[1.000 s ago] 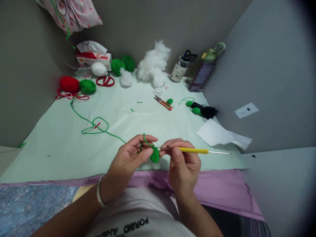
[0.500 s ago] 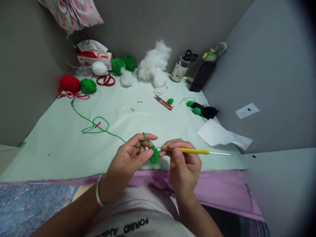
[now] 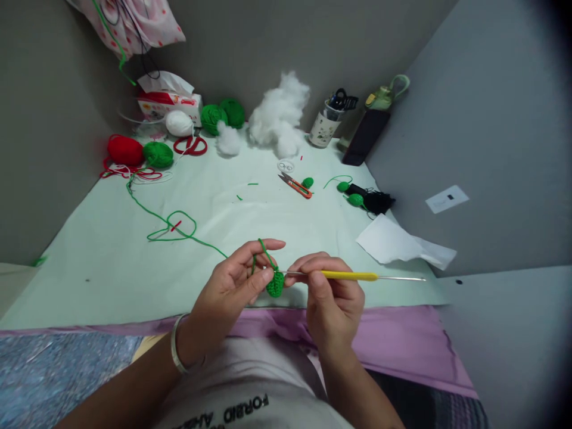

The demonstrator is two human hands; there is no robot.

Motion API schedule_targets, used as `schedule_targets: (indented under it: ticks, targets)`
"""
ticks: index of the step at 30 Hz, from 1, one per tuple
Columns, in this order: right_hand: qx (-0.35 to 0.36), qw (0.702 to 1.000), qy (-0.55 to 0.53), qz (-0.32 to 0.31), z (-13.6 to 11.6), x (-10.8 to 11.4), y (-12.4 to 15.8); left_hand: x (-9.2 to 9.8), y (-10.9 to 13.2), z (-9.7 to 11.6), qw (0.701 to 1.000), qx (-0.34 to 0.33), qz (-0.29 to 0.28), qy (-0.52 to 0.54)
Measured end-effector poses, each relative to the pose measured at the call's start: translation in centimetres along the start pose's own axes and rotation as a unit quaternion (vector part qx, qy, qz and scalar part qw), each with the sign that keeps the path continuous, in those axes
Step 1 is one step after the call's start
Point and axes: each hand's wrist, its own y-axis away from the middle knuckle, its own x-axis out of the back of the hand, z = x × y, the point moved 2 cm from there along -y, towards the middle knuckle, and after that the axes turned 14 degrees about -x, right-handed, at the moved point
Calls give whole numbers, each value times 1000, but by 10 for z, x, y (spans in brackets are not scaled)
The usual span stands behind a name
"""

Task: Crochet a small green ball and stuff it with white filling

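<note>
A small green crochet piece (image 3: 275, 285) is pinched between the thumb and fingers of my left hand (image 3: 239, 280). Green yarn (image 3: 208, 243) runs from the table to that hand and passes up over its raised index finger. My right hand (image 3: 333, 295) grips a crochet hook (image 3: 351, 275) by its yellow handle. The hook's left metal end meets the top edge of the piece; whether it sits inside a stitch is too small to tell. Its other metal end points right.
Orange thread snips (image 3: 295, 186) lie mid-table beside a small green crocheted ball (image 3: 308, 182). White stuffing (image 3: 279, 116), a pen cup (image 3: 325, 128) and a phone (image 3: 366, 137) stand behind. Red yarn (image 3: 125, 150) and red-handled scissors (image 3: 190, 146) are at left, crumpled paper (image 3: 402, 241) at right.
The green piece has turned slightly and moved a little left in my left hand. The hook's tip has shifted slightly left and down with it. Things on the table stay where they were.
</note>
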Motion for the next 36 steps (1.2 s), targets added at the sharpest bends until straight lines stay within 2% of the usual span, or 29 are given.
schedule_targets:
  ticks: [9, 22, 36]
  targets:
    - [-6, 1000, -7, 12, 3, 0, 0, -3, -1, 1, 1000, 10, 14, 14]
    - [-12, 1000, 4, 28, 1, 0, 0, -2, 0, 1, 1000, 16, 7, 18]
    - [8, 999, 11, 37, 2, -2, 0, -2, -3, 0, 999, 9, 21, 34]
